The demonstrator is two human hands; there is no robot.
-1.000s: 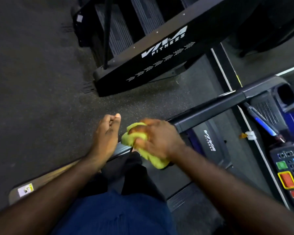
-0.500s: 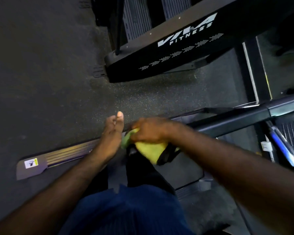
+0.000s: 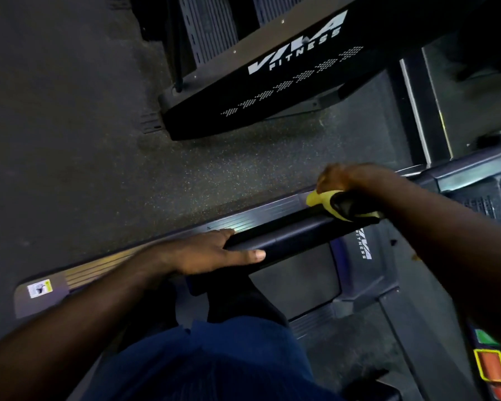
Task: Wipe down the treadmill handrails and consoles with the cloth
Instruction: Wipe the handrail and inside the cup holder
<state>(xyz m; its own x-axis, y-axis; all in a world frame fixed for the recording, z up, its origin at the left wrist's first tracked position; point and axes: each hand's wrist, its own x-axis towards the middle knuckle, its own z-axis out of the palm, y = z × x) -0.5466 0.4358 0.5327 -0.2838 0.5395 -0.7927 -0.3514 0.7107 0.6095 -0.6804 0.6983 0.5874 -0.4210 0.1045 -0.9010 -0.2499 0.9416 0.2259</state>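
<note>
Your right hand (image 3: 350,178) has its grip closed over the bright yellow cloth (image 3: 320,198), which wraps the long black padded treadmill handrail (image 3: 287,233) partway along. Your left hand (image 3: 209,251) clasps that rail's near end, fingers over the top, thumb straight along its side.

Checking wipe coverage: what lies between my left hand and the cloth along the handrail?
Only bare dark handrail between the left hand and the yellow cloth, in the head view.

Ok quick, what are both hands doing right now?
Left hand: holds the handrail end.
Right hand: grips the cloth on the handrail.
</note>
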